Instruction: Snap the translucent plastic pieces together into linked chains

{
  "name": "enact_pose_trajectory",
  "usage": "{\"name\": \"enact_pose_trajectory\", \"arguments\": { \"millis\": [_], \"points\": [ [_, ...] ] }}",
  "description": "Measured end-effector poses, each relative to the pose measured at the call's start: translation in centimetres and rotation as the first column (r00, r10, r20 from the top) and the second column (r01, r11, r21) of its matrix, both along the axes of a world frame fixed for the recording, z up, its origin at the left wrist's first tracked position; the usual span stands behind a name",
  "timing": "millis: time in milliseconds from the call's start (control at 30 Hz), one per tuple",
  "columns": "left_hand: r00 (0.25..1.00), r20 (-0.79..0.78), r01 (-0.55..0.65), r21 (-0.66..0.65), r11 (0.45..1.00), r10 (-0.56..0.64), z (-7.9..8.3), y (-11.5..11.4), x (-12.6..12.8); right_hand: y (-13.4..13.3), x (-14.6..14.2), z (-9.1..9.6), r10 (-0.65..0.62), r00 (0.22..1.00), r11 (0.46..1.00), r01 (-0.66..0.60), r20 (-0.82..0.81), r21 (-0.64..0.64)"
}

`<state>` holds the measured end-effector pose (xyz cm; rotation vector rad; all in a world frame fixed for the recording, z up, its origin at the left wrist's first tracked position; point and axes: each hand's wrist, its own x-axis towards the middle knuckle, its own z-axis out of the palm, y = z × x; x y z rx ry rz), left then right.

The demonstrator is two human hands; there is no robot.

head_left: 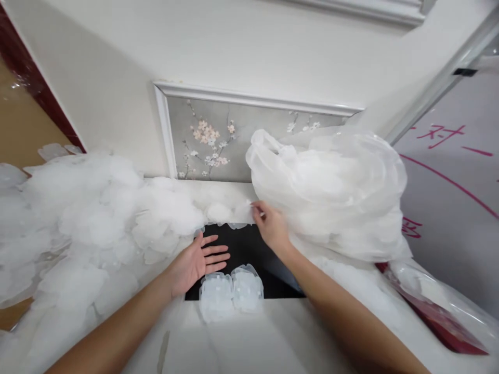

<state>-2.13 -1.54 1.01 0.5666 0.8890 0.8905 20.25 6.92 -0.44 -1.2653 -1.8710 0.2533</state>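
My left hand (195, 262) is open, palm turned up and fingers spread, over the left side of a black mat (237, 246). Nothing lies in it. My right hand (272, 224) is closed in a pinch above the mat's far edge, with the edge of a thin translucent plastic piece (244, 210) at its fingertips. Near the mat's front edge sit two side-by-side stacks of similar scalloped pieces, a left stack (216, 295) and a right stack (248, 289). A big loose heap (97, 208) of these pieces spreads to the left of my left hand.
A bulging white translucent plastic bag (331, 192) stands right of my right hand. Behind the table is a white panel with a framed floral inset (210, 140). A board with pink writing (452, 171) rises at the right, near a clear-and-red plastic package (440, 306).
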Motion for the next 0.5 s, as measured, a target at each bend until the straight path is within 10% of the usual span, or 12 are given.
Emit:
{"name": "enact_pose_trajectory", "arguments": {
  "millis": [67,200,367,500],
  "points": [
    [0.996,0.064,-0.055,-0.055,0.997,0.059,0.2,-0.1,0.1,-2.6,-1.4,0.6,0.292,0.954,0.955,-0.295,0.072,0.041],
    [0.987,-0.042,-0.156,0.007,0.988,0.156,-0.4,0.0,-0.2,-6.0,-3.2,0.4,0.762,0.626,0.643,-0.763,0.168,-0.072],
    [0.968,0.016,-0.251,0.144,0.957,0.251,-1.5,0.6,-0.5,-5.3,-3.7,-1.5,0.430,0.847,0.843,-0.500,-0.312,-0.197],
    [0.948,0.118,-0.315,0.189,0.930,0.297,-1.6,1.0,-0.2,-4.3,-4.6,-2.7,0.255,0.704,0.666,-0.625,-0.663,-0.408]
  ]
}}
